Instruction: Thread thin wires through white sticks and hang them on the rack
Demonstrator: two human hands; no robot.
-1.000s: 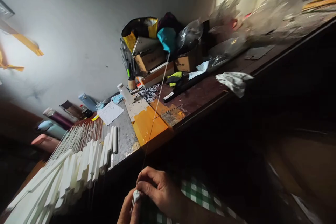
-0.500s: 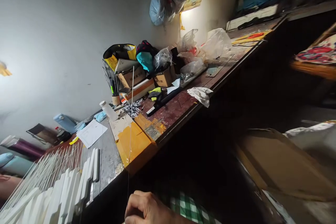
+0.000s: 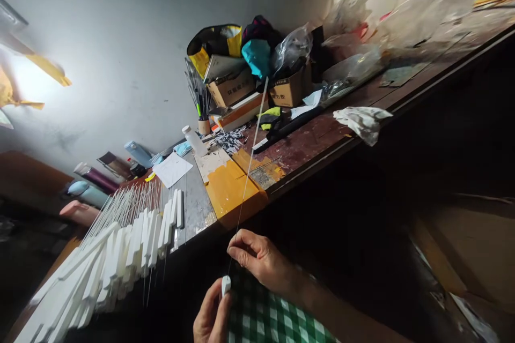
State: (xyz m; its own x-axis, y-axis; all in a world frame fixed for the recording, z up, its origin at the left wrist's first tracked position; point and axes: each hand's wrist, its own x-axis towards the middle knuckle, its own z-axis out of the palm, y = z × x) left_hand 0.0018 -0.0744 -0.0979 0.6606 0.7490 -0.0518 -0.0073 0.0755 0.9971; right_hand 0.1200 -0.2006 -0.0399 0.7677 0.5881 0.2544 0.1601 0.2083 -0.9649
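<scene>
On the head view my left hand (image 3: 212,315) is cut off at the bottom edge — it pinches a small white block (image 3: 226,284). My right hand (image 3: 257,258) grips a thin white rod (image 3: 251,158) rising over the yellow-patched workbench (image 3: 231,193), beside stacked white slats (image 3: 132,244).

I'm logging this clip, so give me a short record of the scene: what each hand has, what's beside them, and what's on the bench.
right hand: fingers pinch a thin white rod low down
left hand: holds a small white block at the rod's lower end
rod: slants up over the bench edge
beside the hands: rows of white blocks on rods
bench: orange sheet, cardboard boxes, plastic bags, crumpled paper
</scene>
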